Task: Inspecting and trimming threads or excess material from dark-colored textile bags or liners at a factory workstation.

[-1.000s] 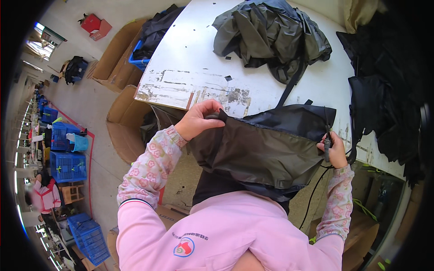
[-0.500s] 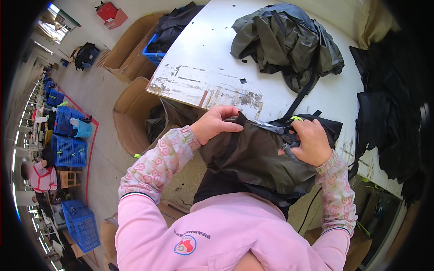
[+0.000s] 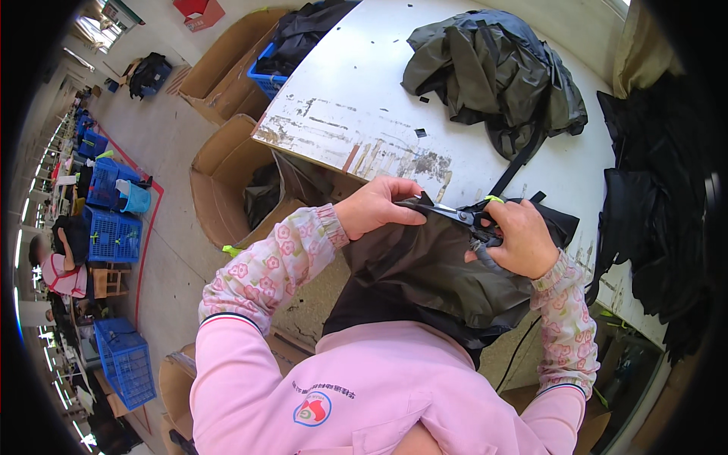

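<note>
A dark olive-grey bag-like fabric piece (image 3: 436, 262) lies across my lap and against the table edge. My left hand (image 3: 384, 208) pinches its upper edge between thumb and fingers, near a small dark fabric tip standing up there. Scissors (image 3: 464, 218) with dark handles are gripped in my right hand (image 3: 522, 239). Their metal blades point left along the fabric's edge, close to my left fingertips. Whether the blades are closed on the fabric is hard to see. A bit of yellow-green (image 3: 494, 199) shows beside my right index finger.
A white worn table (image 3: 341, 106) carries a heap of olive-grey fabric with straps (image 3: 500, 80) and small dark scraps. Black fabric (image 3: 644, 220) hangs at the right. Cardboard boxes (image 3: 216, 171) and a blue basket (image 3: 265, 82) stand left of the table. Further left are blue crates (image 3: 114, 235) and a seated person.
The view has shifted a little, so the table sits slightly lower and further right. The scissors' blades look closer together at the fabric's edge. Both hands keep their grips.
</note>
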Action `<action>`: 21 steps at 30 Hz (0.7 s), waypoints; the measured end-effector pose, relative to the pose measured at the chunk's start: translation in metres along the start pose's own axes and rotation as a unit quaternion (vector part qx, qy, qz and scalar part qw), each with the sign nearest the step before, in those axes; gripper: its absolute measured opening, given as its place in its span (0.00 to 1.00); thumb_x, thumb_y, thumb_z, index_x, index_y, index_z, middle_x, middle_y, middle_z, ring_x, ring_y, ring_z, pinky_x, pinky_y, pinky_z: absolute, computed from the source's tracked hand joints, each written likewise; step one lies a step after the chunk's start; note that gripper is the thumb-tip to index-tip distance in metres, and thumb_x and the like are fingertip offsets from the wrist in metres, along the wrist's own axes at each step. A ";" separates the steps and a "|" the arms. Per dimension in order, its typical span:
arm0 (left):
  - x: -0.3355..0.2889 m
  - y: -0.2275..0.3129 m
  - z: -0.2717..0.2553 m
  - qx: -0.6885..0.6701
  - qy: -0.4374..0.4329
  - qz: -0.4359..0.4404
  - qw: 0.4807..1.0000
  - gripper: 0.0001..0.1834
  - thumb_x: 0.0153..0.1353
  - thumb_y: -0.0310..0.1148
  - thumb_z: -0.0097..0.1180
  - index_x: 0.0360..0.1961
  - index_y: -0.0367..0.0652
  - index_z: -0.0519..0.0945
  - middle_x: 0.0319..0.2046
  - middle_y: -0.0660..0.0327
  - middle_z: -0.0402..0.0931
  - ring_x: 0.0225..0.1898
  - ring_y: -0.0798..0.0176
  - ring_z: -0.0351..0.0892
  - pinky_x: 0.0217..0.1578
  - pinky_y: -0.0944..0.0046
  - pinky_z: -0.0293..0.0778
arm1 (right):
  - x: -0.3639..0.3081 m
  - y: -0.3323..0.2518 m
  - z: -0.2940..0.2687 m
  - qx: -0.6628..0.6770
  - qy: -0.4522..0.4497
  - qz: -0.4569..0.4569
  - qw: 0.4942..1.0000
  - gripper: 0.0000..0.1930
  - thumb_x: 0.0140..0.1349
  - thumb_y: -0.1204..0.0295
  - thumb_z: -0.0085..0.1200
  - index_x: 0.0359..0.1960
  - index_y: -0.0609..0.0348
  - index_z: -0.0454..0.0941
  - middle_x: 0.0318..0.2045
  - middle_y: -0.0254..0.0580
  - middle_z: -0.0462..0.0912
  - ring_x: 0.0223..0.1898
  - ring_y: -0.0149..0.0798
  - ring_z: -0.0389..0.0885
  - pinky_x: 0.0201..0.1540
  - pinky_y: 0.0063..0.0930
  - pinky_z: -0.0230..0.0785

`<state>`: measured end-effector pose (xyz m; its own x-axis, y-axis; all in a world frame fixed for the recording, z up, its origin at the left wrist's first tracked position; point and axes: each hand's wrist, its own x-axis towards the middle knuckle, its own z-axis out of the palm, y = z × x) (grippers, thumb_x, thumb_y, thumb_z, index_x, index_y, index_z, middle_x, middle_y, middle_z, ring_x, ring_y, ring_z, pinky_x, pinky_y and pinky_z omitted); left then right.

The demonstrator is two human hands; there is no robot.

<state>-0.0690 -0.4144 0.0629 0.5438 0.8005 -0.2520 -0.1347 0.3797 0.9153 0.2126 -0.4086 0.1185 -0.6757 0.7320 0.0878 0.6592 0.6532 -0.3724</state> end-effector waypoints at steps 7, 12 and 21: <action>-0.004 0.006 0.006 0.037 -0.002 0.005 0.999 0.13 0.54 0.21 0.64 0.41 0.39 0.80 0.37 0.70 0.78 0.41 0.77 0.74 0.46 0.75 0.70 | -0.005 0.004 -0.003 -0.018 -0.057 0.033 0.998 0.25 0.40 0.49 0.70 0.25 0.55 0.72 0.18 0.43 0.76 0.24 0.50 0.74 0.32 0.37 0.63; 0.002 0.021 -0.005 0.070 0.037 0.024 0.997 0.13 0.53 0.21 0.64 0.42 0.38 0.81 0.38 0.68 0.78 0.41 0.76 0.74 0.45 0.75 0.70 | -0.034 0.015 -0.010 0.051 -0.008 0.160 0.986 0.17 0.44 0.64 0.69 0.26 0.58 0.72 0.20 0.49 0.77 0.23 0.55 0.75 0.29 0.41 0.66; 0.055 0.060 -0.067 0.160 0.121 0.071 0.977 0.15 0.54 0.23 0.63 0.44 0.39 0.79 0.37 0.62 0.81 0.39 0.66 0.80 0.43 0.68 0.75 | -0.163 0.005 0.052 0.335 0.032 0.319 0.886 0.15 0.50 0.84 0.60 0.39 0.64 0.71 0.35 0.43 0.83 0.35 0.36 0.83 0.38 0.31 0.74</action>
<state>-0.1028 -0.3169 0.0829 0.3207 0.9356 -0.1477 0.0931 0.1240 0.9879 0.3086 -0.5351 0.0543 -0.2023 0.9344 -0.2933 0.5420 -0.1426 -0.8282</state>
